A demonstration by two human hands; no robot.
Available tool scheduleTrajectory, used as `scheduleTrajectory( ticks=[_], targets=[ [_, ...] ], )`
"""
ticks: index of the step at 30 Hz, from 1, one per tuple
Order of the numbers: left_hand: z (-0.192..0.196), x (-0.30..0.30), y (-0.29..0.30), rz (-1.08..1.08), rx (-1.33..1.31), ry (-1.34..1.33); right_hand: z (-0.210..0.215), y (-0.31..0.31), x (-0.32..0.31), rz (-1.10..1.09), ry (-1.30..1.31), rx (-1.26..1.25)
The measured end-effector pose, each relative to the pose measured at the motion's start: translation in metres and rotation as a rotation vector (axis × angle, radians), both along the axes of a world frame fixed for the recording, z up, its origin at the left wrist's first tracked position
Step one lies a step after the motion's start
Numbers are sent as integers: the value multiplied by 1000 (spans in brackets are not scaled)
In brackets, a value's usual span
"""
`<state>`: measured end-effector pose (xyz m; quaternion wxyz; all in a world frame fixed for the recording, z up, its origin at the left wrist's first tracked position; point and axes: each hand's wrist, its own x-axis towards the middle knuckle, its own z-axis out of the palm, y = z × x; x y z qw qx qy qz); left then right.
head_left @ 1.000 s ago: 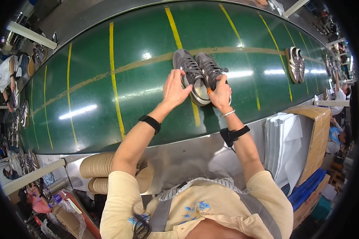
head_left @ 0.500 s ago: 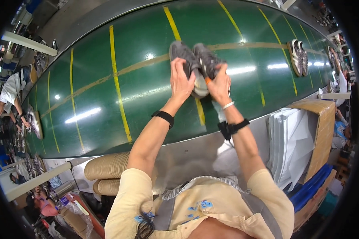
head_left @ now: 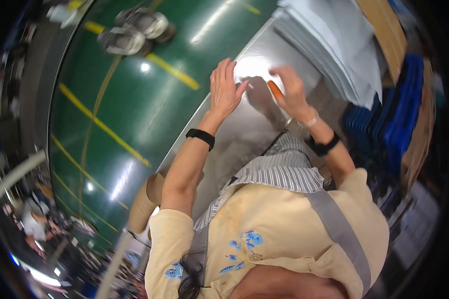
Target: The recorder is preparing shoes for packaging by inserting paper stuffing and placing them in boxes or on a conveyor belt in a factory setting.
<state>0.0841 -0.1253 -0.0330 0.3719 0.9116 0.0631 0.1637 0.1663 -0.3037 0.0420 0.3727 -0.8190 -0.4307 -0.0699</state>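
A pair of sneakers (head_left: 125,41), gray and somewhat blurred, sits side by side on a green conveyor belt (head_left: 134,104) with yellow stripes, at the upper left, well apart from the wearer's hands. Both hands are empty and apart from each other: the left hand (head_left: 224,89) is spread above the edge of a shiny metal counter (head_left: 264,45), and the right hand (head_left: 292,94), blurred, has loosely curved fingers and something orange at the thumb. Near it, pale sheets (head_left: 329,50) lie stacked beside brown cardboard (head_left: 384,40). Farther right are blue stacked items (head_left: 394,114).
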Motion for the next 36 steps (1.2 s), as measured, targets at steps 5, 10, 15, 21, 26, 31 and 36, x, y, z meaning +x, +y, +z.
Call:
scheduleTrajectory(
  ticks=[5, 10, 15, 21, 26, 31, 36],
  targets=[
    [-31, 1, -54, -182, 395, 146, -27, -209, -96, -440, 431, -172],
    [-24, 6, -60, -220, 476, 139, -101, -318, -155, -754, 787, -228],
    [-22, 5, -66, -203, 532, 128, -216, -346, -162, -679, 933, -308],
    [-15, 1, -70, -168, 634, 143, -370, -344, -135, -538, 889, -374],
    [-33, -21, -59, -72, 408, 124, -497, -289, -105, -283, 456, -330],
    [-16, -23, -55, -66, 464, 150, -603, -187, -76, -123, 534, -419],
    [30, -68, 43, 30, 529, 123, -659, -134, -56, -140, 391, -484]
  ],
)
